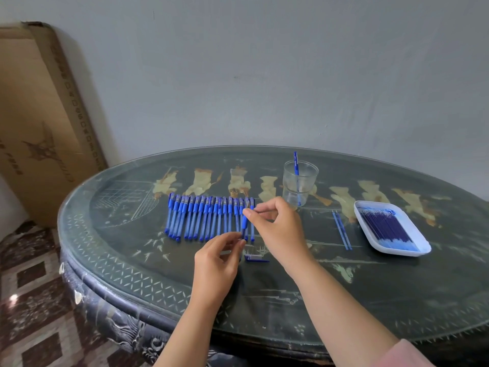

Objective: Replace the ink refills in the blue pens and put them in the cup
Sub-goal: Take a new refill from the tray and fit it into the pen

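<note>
Both hands on one blue pen (pixel 244 224), lifted just over right end of pen row (pixel 206 217). Left hand (pixel 215 262) fingers pinch near end, right hand (pixel 277 225) fingers pinch far end: likely twisting barrel open for refill swap. Cap (pixel 255 258) parked on worktop (pixel 370 287) beside hands. Cup (pixel 308 178) far right, one pen inside. Refill tray (pixel 402 252) further right, within reach.

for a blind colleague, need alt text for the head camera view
A person's left grip and right grip pinch one blue pen above a row of pens on a round table; a cup holds a single pen, a tray holds refills.
</note>
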### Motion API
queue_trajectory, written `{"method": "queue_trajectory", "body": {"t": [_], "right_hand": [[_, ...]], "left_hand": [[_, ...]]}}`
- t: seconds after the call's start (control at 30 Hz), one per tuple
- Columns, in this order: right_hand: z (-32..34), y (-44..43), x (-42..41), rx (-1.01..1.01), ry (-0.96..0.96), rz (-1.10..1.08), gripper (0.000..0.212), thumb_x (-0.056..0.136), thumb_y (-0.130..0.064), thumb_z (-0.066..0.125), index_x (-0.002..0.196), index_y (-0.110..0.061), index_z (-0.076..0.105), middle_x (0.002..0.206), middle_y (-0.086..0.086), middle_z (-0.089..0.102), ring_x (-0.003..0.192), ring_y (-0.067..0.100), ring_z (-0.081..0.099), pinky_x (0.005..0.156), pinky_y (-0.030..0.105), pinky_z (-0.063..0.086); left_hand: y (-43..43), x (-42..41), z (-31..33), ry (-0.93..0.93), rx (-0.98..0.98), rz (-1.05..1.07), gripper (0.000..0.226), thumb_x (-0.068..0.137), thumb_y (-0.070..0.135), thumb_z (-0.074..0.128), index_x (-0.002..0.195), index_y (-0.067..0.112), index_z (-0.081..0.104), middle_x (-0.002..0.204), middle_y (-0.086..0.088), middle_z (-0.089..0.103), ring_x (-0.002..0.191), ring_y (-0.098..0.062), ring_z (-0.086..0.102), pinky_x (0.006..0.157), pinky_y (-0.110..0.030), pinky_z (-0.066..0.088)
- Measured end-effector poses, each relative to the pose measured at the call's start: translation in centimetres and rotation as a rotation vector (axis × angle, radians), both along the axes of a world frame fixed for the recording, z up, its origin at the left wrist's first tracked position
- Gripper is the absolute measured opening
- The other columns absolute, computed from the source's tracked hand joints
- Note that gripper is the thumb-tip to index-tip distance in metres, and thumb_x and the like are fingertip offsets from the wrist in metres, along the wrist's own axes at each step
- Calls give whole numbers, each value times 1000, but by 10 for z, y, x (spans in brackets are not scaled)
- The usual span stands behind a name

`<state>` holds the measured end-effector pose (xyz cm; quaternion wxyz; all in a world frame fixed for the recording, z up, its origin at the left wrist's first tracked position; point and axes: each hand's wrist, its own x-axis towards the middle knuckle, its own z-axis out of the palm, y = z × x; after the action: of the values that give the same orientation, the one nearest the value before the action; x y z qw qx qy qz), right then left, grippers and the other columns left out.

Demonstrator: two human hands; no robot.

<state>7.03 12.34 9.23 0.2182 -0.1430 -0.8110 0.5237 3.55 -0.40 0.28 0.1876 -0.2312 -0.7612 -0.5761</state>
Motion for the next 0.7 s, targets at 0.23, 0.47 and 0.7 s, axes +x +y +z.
{"method": "queue_trajectory", "body": {"t": [0.23, 0.47, 0.7], "right_hand": [[1, -1, 0, 24, 9, 39, 13, 93, -31, 64, 103, -22, 64, 109, -10, 64, 98, 3, 60, 69, 7, 42], [-1, -2, -1, 14, 5, 86, 23, 94, -29, 63, 116, -22, 61, 116, -10, 62, 98, 1, 59, 72, 12, 44], [-2, -3, -1, -23, -20, 116, 35, 93, -33, 63, 126, -29, 54, 119, -9, 55, 98, 3, 59, 73, 12, 45]], "left_hand": [[1, -1, 0, -7, 11, 7, 18, 83, 10, 75, 98, 20, 73, 93, 16, 69, 80, 0, 68, 75, -16, 55], [0, 1, 2, -4, 5, -4, 22, 83, 9, 75, 99, 23, 71, 93, 19, 68, 82, 2, 67, 75, -13, 53], [0, 1, 2, -11, 2, -6, 21, 84, 10, 75, 100, 22, 72, 94, 17, 69, 83, 1, 67, 75, -13, 54]]}}
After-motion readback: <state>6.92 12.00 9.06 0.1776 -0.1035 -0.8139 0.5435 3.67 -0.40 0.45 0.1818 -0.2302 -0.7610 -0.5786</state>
